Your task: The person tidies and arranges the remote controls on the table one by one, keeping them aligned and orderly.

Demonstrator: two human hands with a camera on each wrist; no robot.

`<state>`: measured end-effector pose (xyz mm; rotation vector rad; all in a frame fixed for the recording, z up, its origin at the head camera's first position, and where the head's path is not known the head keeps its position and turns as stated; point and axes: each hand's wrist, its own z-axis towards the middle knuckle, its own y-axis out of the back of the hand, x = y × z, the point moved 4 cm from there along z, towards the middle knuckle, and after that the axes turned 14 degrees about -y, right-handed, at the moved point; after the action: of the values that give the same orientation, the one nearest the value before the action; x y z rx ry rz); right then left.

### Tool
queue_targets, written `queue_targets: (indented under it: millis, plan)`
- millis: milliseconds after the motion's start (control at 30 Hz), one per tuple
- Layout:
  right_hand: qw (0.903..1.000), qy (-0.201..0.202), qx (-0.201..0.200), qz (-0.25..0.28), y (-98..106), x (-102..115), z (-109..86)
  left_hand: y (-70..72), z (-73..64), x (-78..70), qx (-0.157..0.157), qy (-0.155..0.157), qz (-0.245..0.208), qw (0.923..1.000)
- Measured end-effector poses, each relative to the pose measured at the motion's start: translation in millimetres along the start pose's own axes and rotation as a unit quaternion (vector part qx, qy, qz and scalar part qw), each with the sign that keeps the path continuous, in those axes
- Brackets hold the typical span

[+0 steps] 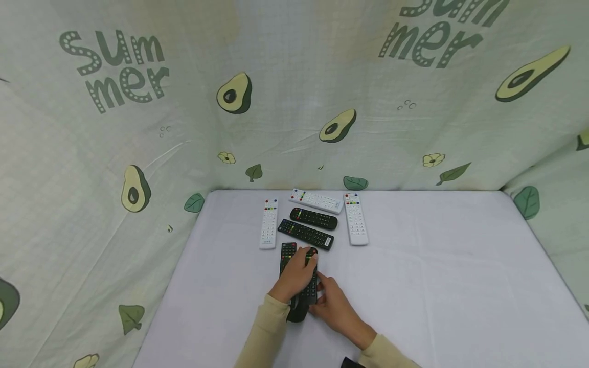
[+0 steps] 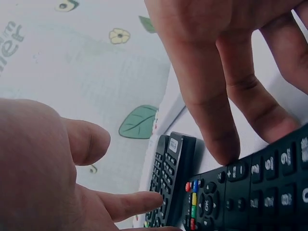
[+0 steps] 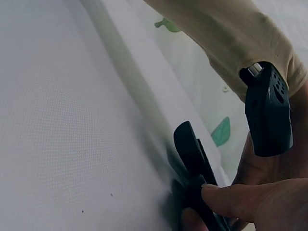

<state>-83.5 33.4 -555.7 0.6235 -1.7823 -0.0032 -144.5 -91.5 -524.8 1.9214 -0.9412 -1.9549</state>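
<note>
In the head view my left hand (image 1: 296, 273) lies over the upper part of a black remote control (image 1: 311, 290), its fingers fairly straight at the top end. The left wrist view shows that remote's colour buttons and number keys (image 2: 260, 187). My right hand (image 1: 335, 308) pinches the lower part of the same remote from the right. The right thumb (image 3: 236, 199) presses on the dark casing in the right wrist view. Close on the left lies a second black remote (image 1: 288, 250), partly covered by my left hand. What the hidden left fingers touch is unclear.
Beyond the hands lie two slanted black remotes, a nearer one (image 1: 306, 234) and a farther one (image 1: 314, 219). White remotes lie on the left (image 1: 269, 225), at the back (image 1: 316, 201) and on the right (image 1: 356, 220). A printed cloth (image 1: 285, 133) hangs behind the white tabletop (image 1: 437, 286).
</note>
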Motion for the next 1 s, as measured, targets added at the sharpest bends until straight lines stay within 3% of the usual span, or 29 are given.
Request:
queue_targets:
  millis: [200,433,767,1000]
  plan:
    - [0.9997,-0.005,-0.013,-0.02,7,-1,-2.1,0.2,-3.1,-2.8,0.0,0.0,0.002,1.0]
    - [0.995,-0.03,-0.091,-0.026,44,1,-5.5,2.8,-3.8,-9.4,-0.01,-0.018,0.011,0.9997]
    - [0.9723,-0.071,-0.216,-0.055,121,-14,17.5,2.4,4.2,-25.9,-0.028,-0.063,-0.005,0.9976]
    - [0.9603,-0.08,-0.258,-0.068,149,-26,41.0,-7.9,11.6,-36.0,-0.038,-0.082,-0.011,0.9958]
